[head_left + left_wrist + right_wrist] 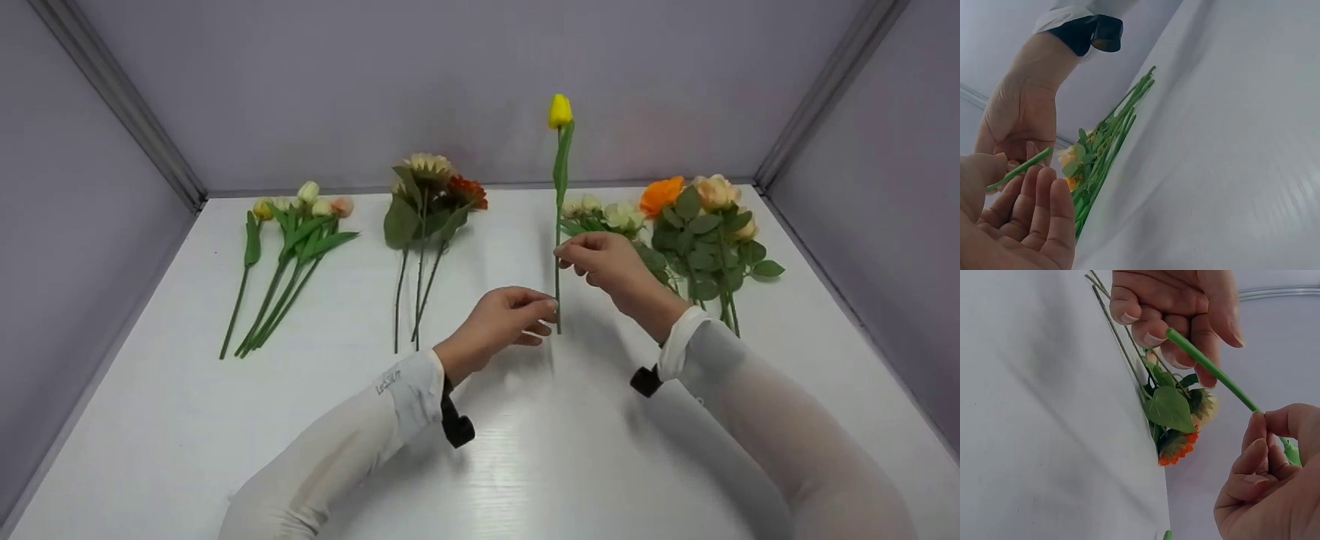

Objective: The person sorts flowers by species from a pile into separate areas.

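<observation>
A yellow tulip (559, 112) with one long leaf stands upright in the head view, held over the table. My right hand (606, 264) pinches its green stem partway down between thumb and forefinger, as the right wrist view also shows. Close to the stem's lower end is my left hand (504, 324). In the right wrist view the left hand's thumb (1223, 312) stands apart from its loosely bent fingers, with the stem end (1176, 338) in front of them. The left wrist view shows the stem (1024, 167) crossing by the left fingers (1044, 208).
Tulips (300, 240) lie at the left of the white table (150, 427). Sunflower-like blooms (431, 169) with dark leaves lie mid-back. Behind the right hand are pale flowers (622, 216); farther right lie orange and peach flowers (716, 193). Grey walls (480, 67) enclose the table.
</observation>
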`<state>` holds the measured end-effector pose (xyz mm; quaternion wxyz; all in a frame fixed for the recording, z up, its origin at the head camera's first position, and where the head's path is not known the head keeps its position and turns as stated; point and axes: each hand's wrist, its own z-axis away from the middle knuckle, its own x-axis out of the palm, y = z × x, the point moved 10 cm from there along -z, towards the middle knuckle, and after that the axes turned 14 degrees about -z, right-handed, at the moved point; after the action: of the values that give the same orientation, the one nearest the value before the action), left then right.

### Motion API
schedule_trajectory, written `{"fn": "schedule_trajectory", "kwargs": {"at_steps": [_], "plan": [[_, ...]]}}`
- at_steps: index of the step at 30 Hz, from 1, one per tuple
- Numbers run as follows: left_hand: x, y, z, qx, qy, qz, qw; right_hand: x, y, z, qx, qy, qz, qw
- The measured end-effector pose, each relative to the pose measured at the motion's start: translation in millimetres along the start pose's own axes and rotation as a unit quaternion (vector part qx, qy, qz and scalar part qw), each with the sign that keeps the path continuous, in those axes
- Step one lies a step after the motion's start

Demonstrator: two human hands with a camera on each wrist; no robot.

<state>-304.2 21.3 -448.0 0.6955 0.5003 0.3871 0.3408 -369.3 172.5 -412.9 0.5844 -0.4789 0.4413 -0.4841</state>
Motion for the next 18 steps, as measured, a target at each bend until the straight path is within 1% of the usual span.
{"fn": "schedule_trajectory", "kwargs": {"at_steps": [4, 10, 14, 18], "plan": [[-2.4, -2.3, 2.4, -0.005, 0.006, 0.024, 0.9997, 10, -3, 2, -0.008, -0.009, -0.023, 1.0], [-5.4, -6.5, 3.0, -0.007, 0.017, 0.049, 0.9986, 17, 2, 0, -0.007, -0.012, -0.045, 0.999], [-7.7, -8.5, 2.8, -0.008, 0.023, 0.049, 0.9985, 19, 7, -1, -0.002, -0.009, -0.053, 0.999], [-12.1, -8.2, 4.5, -0.006, 0.022, 0.039, 0.999, 22, 8, -2, -0.003, -0.016, -0.045, 0.999]]}}
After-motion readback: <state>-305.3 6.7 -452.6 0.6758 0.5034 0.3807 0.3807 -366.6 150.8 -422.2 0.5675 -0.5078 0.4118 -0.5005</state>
